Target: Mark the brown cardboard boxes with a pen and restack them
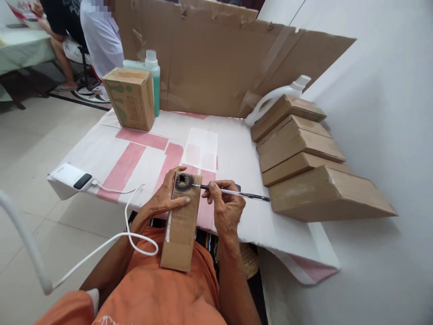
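My left hand [169,195] grips a narrow cardboard box [181,234] at its upper end, with the thumb laid across the front face. Near the top of that face is a square hole [182,180] ringed by dark black marking. A pen [237,192] with a clear barrel and black ends is pinched in my right hand [223,203]. Its tip points left and meets the box at the right side of the dark ring. The box's lower end rests against the orange shirt [158,293].
A power bank [69,176] with a white cable [101,250] lies at the table's left. Behind stand a carton [130,99] and a green bottle [156,85]. Several cardboard boxes [304,180] and a white jug [277,97] line the right. Another person [101,40] sits beyond.
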A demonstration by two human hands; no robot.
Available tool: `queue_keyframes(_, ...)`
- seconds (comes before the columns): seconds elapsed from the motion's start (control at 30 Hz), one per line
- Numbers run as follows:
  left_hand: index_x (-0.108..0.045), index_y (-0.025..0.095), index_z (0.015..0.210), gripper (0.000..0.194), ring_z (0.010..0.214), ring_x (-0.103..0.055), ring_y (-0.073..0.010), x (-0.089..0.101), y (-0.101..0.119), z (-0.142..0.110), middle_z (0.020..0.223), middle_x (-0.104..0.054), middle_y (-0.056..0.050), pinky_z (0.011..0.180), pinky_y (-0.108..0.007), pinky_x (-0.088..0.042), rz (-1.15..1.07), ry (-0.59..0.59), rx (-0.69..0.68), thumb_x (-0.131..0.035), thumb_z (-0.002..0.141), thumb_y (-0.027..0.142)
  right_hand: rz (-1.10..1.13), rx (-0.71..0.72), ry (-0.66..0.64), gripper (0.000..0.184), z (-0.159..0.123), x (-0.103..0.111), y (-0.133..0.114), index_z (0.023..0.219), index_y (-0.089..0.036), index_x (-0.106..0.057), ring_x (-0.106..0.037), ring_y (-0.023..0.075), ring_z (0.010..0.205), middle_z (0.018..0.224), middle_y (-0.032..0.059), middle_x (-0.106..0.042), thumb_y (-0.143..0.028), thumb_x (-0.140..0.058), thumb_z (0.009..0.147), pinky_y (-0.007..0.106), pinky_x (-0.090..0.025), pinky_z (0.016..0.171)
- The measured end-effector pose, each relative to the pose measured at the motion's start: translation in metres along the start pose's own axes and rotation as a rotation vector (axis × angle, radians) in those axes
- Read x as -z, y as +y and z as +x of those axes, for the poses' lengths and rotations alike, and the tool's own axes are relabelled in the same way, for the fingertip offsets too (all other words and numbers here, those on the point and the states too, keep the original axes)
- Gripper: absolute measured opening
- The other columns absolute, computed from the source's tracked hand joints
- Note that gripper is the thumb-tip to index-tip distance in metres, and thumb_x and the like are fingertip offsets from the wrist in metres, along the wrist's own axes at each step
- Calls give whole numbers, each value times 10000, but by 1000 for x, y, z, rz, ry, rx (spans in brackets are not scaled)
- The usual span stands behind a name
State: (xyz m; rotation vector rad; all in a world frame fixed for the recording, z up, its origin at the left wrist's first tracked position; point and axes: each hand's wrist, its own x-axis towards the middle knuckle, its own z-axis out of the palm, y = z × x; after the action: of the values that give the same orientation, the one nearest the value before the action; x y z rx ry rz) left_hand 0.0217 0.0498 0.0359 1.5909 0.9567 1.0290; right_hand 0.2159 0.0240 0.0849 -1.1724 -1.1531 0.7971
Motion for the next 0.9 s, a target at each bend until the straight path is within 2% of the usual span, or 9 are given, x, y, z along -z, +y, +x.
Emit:
queue_keyframes(0.07,-364,255,1595,949,1487,-496,-374,0,2,0,1623,-441,-155,1281,-563,-400,12,5,-5,-861,812,457,59,9,33,310,15,0,2,847,-216,-635,-634,122,521,681,-18,-733,-462,-791,951,239,-489,527)
queue_keyframes(0.17,-354,249,1594,958,1468,-516,-370,0,3,-1,1606,-459,-161,1267,-568,-415,-8,0,20,-863,813,469,155,-6,96,383,53,4,12,919,-231,-581,-686,135,605,929,46,-802,-579,-735,956,241,-461,512)
queue_keyframes(0.27,-339,247,1605,985,1457,-533,-372,-2,-3,-2,1621,-453,-171,1255,-581,-427,-69,22,21,-861,808,497,-259,-185,-33,400,91,13,32,955,-247,-515,-665,149,591,902,50,-785,-636,-589,1010,250,-434,510)
queue_keyframes(0.37,-349,256,1619,1008,1503,-493,-383,-5,-13,-3,1661,-418,-173,1278,-594,-398,-82,71,-14,-860,802,551,-739,-332,-270,273,105,14,57,926,-224,-570,-727,218,725,781,51,-750,-464,-690,976,296,-508,666)
queue_keyframes(0.5,-324,248,1661,1074,1561,-438,-403,-5,-23,-2,1688,-407,-188,1308,-619,-349,-45,98,-39,-850,798,610,-929,-386,-355,246,87,3,81,1107,-141,-663,-771,349,1048,983,189,-800,-272,-754,919,410,-542,902)
queue_keyframes(0.6,-286,231,1692,1115,1610,-382,-414,-3,-24,-1,1739,-355,-200,1332,-618,-314,-44,104,-26,-841,809,625,-1005,-394,-376,425,72,-3,86,1334,-50,-611,-747,420,1169,1150,302,-775,-308,-671,1002,505,-535,999)
queue_keyframes(0.7,-240,237,1721,1068,1683,-244,-406,-4,-25,-4,1821,-215,-178,1365,-603,-256,-61,183,1,-759,884,651,-1027,-347,-369,587,57,1,86,1497,4,-500,-682,450,1303,1324,353,-704,-386,-576,1066,565,-510,1089)
queue_keyframes(0.83,-170,283,1744,816,1712,-197,-331,-15,-33,-30,1844,-184,-132,1374,-587,-251,-93,371,49,-418,1071,672,-779,7,-422,651,8,20,99,1693,-166,-345,-561,352,1482,1611,233,-544,-230,-453,1054,584,-463,1226)
queue_keyframes(0.9,-202,296,1739,759,1695,-260,-327,-24,-35,-52,1825,-260,-124,1368,-602,-272,-59,371,106,-343,1092,668,-596,162,-514,816,-27,28,107,1749,-269,-248,-461,320,1577,1723,168,-434,-148,-493,981,596,-417,1285)
